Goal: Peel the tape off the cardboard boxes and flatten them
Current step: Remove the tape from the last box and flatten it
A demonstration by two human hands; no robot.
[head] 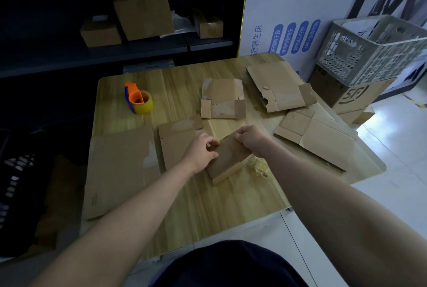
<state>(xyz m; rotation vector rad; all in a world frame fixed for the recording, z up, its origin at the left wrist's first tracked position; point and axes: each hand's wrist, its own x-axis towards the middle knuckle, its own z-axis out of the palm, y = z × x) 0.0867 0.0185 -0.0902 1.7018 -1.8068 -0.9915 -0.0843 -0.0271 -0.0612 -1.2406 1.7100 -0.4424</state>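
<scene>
At centre our left hand point(201, 152) grips the box point(231, 158) and our right hand point(250, 139) pinches its far edge, so we should peel low and slowly, bracing firmly.

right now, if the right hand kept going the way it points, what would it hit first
Probably the opened flat carton lying just beyond it: the right hand, gripping the small box, points away and leftward at it. Its height above the carton is unclear.

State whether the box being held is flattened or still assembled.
Still assembled: the box shows a top face plus a lit side wall along its near edge.
</scene>
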